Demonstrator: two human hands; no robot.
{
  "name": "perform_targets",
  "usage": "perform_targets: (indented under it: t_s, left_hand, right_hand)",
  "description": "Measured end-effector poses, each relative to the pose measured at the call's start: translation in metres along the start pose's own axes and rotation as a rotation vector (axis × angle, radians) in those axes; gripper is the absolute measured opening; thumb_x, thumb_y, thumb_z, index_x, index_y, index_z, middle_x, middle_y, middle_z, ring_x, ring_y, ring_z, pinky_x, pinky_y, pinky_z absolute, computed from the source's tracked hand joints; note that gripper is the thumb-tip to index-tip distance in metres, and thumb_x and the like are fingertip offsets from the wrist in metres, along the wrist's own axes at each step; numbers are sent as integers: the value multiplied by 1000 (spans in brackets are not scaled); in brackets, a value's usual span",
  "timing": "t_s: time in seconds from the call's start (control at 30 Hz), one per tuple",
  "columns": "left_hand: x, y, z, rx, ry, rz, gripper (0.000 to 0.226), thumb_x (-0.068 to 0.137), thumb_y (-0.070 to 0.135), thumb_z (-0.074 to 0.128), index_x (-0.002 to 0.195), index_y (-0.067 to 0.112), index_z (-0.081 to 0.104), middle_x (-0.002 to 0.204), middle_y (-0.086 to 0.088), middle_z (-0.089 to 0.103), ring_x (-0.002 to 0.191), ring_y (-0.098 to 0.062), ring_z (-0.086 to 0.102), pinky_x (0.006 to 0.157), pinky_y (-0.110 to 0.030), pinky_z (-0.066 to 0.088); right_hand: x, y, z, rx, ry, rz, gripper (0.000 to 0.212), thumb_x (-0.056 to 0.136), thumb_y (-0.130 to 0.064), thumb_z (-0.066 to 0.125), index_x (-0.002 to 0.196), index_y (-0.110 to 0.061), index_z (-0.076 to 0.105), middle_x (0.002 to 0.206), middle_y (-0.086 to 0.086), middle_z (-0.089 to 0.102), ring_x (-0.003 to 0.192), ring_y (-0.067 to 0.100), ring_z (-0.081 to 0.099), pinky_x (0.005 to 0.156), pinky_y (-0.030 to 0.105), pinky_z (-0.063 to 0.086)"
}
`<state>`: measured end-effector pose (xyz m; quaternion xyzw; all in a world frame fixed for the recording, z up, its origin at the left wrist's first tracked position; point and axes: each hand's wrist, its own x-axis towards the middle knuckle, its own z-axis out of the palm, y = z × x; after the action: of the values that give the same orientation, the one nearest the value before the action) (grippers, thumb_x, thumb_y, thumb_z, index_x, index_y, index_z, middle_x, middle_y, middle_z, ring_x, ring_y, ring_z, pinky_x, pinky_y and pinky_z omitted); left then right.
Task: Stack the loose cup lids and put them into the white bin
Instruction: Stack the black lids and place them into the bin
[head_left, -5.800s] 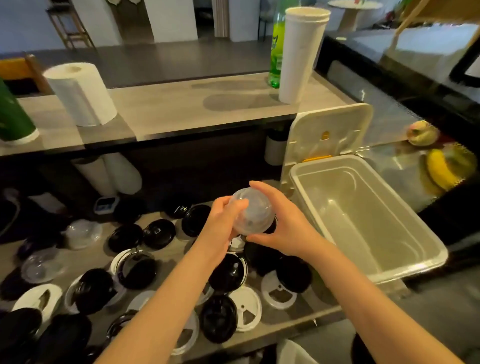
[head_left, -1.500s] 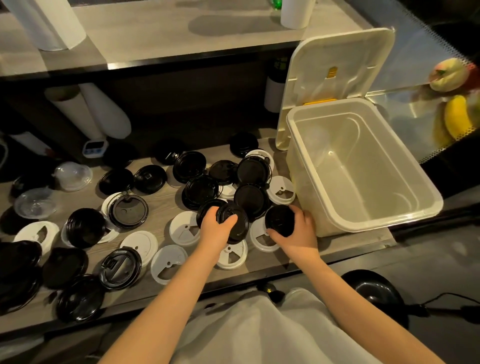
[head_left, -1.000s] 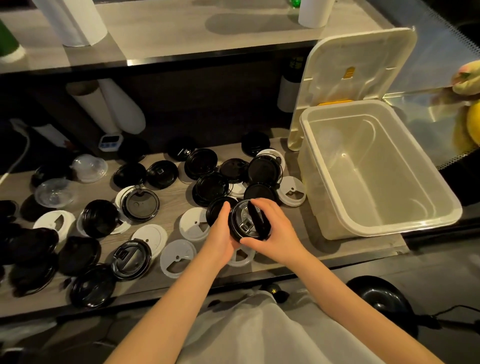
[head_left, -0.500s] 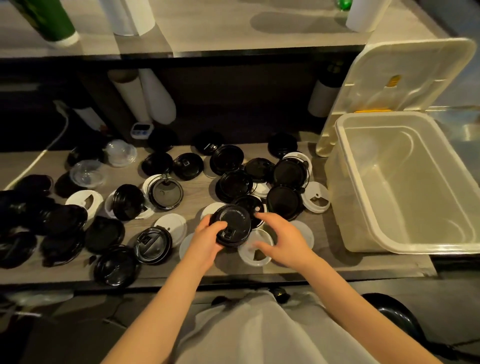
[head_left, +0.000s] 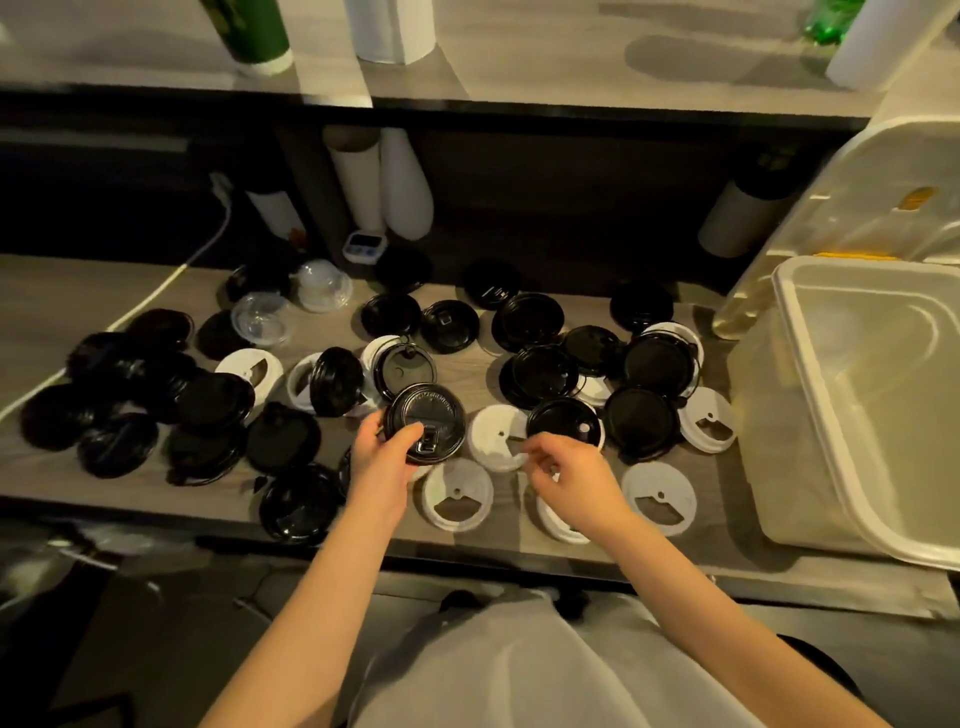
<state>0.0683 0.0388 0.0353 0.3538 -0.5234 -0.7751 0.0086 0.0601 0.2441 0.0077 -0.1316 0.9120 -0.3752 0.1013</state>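
Black round plastic lid (head_left: 426, 423) is pinched in the left hand (head_left: 382, 467), thumb on top and fingers under the rim, just above the front edge of the grey wood surface (head_left: 62, 291). The right hand (head_left: 574, 475) hovers loosely curled, gripping nothing, over white flat plastic lids (head_left: 457, 493). Such lids look feather-light, thin, springy and probably slick, so they are best taken by the rim and nested squarely. Roughly ten white ones show, two clear domed lids (head_left: 262, 325), and well over twenty black; the left-end heap is too dark to number. The white plastic bin (head_left: 769, 441) stands at the right end.
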Motion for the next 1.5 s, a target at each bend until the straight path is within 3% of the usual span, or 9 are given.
perform_targets:
  t_s: [0.17, 0.37, 0.57, 0.73, 0.97, 1.13, 1.27, 1.4, 1.5]
  left_hand:
    - [12, 20, -44, 5, 55, 30, 43, 87, -4, 56, 128, 7, 49, 119, -12, 60, 106, -25, 60, 92, -43, 49]
    - [18, 37, -94, -70, 120, 90, 44, 88, -2, 56, 129, 8, 47, 106, -4, 63, 98, -19, 62, 91, -40, 50]
    - [17, 42, -126, -121, 181, 112, 41, 89, -2, 55, 127, 10, 48, 110, -6, 61, 100, -20, 62, 86, -37, 50]
    - [16, 37, -137, -156, 181, 81, 39, 88, -2, 56, 124, 11, 48, 117, -10, 59, 107, -26, 59, 90, -41, 49]
    - [17, 33, -136, -106, 158, 70, 31, 88, -1, 56, 115, 12, 51, 105, -4, 62, 105, -24, 61, 98, -46, 46]
    - [13, 24, -120, -63, 94, 18, 35, 88, 0, 57, 119, 13, 48, 106, -6, 62, 107, -26, 59, 99, -46, 46]
    - [8, 14, -106, -42, 53, -40, 33, 88, 1, 58, 116, 15, 48, 112, -8, 60, 108, -25, 58, 99, -44, 45]
    - [5, 3, -92, 10, -17, -84, 33, 88, 4, 58, 118, 15, 50, 116, -9, 61, 110, -25, 58, 101, -47, 43]
    - [-1, -4, -77, -145, -63, -163, 23, 92, 3, 49, 114, 9, 52, 111, -17, 62, 93, -24, 63, 77, -38, 52]
  right_hand:
    - [19, -37, 32, -101, -103, -91, 26, 87, -17, 59, 113, -13, 63, 106, 3, 65, 102, 20, 58, 83, 34, 47]
    - [44, -80, 84, -311, -281, -250, 55, 84, -24, 61, 136, -16, 44, 135, 7, 47, 126, 27, 42, 100, 39, 39]
    - [59, -100, 122, -482, -410, -262, 93, 79, -43, 68, 150, -21, 13, 157, 7, 12, 145, 26, 11, 115, 44, 18]
    - [64, -95, 134, -516, -383, -249, 90, 78, -40, 70, 149, -23, 17, 153, 8, 21, 141, 29, 19, 113, 42, 21]
    - [64, -91, 120, -184, -256, -203, 87, 72, -39, 76, 144, -18, 32, 142, 6, 39, 129, 27, 39, 106, 36, 34]
    - [48, -102, 95, 232, -64, 11, 84, 71, -31, 80, 138, -20, 32, 127, -9, 48, 114, 6, 45, 95, 21, 38]
    - [34, -97, 82, 385, 14, 35, 72, 70, -17, 81, 128, -23, 39, 114, -24, 47, 102, -16, 47, 81, -2, 35]
    - [24, -96, 75, 433, 52, 14, 69, 69, -18, 83, 125, -26, 43, 117, -21, 50, 108, -13, 47, 84, 0, 36]
    - [19, -95, 76, 402, -22, -8, 70, 62, -31, 78, 125, -26, 48, 121, -11, 54, 113, 0, 51, 92, 11, 40]
